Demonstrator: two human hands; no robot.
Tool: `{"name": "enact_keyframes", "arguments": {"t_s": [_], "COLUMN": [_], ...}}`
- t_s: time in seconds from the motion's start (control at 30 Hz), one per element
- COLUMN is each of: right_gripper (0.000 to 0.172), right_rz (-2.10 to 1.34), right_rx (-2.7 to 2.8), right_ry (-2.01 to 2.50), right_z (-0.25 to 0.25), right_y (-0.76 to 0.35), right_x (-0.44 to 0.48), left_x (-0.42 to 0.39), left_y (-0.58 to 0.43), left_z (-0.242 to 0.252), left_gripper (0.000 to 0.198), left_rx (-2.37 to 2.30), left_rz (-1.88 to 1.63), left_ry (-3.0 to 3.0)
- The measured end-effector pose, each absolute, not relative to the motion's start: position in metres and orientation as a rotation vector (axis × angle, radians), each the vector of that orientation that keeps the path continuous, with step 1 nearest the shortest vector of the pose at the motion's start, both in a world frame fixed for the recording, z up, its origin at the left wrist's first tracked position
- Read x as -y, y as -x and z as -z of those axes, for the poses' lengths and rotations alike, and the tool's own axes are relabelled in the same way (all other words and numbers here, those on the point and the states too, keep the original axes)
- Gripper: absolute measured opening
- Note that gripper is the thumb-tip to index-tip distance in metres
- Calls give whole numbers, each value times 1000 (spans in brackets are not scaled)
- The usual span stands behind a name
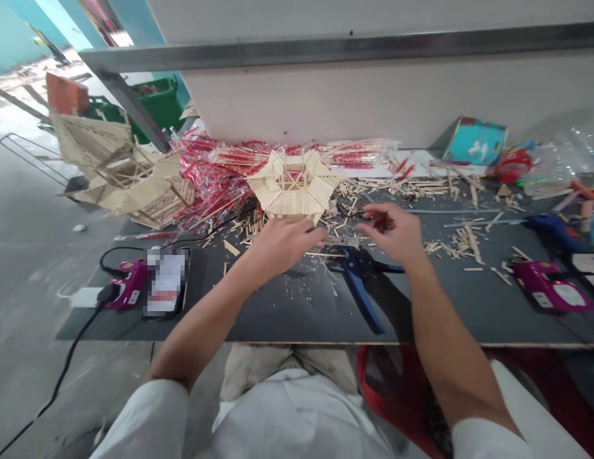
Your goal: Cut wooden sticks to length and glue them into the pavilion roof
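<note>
In front of me on the dark table stands a small wooden stick model [297, 185] with sloping, slatted roof panels. My left hand [289, 242] is at its near edge, fingers curled closed; what they grip, if anything, I cannot make out. Just right of those fingertips lies a narrow, clear strip-like piece [342, 241]. My right hand [392, 233] hovers to the right of the model, thumb and curled fingers apart, with nothing visible between them. Blue-handled cutters [361, 287] rest on the table between my forearms, below a thin stick [325, 255].
Left stands a larger stick model [134, 172]. Red-and-clear plastic wrappers [205, 166] line the back. Cut stick pieces [462, 242] litter the table. A phone [166, 284] and purple power adapters [129, 284] sit left, another purple adapter [550, 287] right, near a blue glue gun [555, 231].
</note>
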State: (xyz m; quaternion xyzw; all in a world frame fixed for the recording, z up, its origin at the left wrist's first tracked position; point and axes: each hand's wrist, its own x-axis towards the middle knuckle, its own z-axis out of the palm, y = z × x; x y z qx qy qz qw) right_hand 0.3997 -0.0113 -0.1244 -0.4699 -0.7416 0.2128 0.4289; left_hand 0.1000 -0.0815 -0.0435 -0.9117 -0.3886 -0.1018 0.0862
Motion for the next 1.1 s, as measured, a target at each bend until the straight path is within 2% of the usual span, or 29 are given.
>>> {"name": "enact_keyframes", "arguments": {"t_s": [0.07, 0.1, 0.17, 0.23, 0.37, 0.57, 0.73, 0.9, 1.1], "right_gripper": [57, 59, 46, 33, 29, 40, 37, 40, 22], "right_rz": [-864, -994, -1122, -1109, -1012, -965, -874, -767, -826], "right_rx": [1843, 1813, 1721, 1684, 1877, 1847, 1963, 2046, 2081], "right_ry": [1034, 983, 911, 887, 923, 938, 1059, 1267, 1337], "right_z": [124, 123, 118, 106, 67, 24, 28, 39, 42], "right_y": [-384, -377, -365, -356, -350, -343, -355, -385, -400], "right_x": [20, 24, 27, 25, 13, -7, -33, -58, -62], "left_x": [71, 66, 57, 48, 33, 20, 8, -8, -24], "left_y": [-106, -109, -114, -115, -88, -9, 14, -6, -23], "left_z": [37, 33, 26, 21, 15, 12, 22, 37, 58], "left_gripper": [26, 24, 20, 21, 28, 17, 21, 20, 20], "left_rx": [1197, 1215, 1222, 1257, 1429, 1718, 1822, 1888, 1960], "left_rz": [293, 292, 297, 323, 459, 801, 1134, 1151, 1339], "left_ry": [2771, 2790, 2837, 2858, 2832, 2855, 2729, 2768, 2627]}}
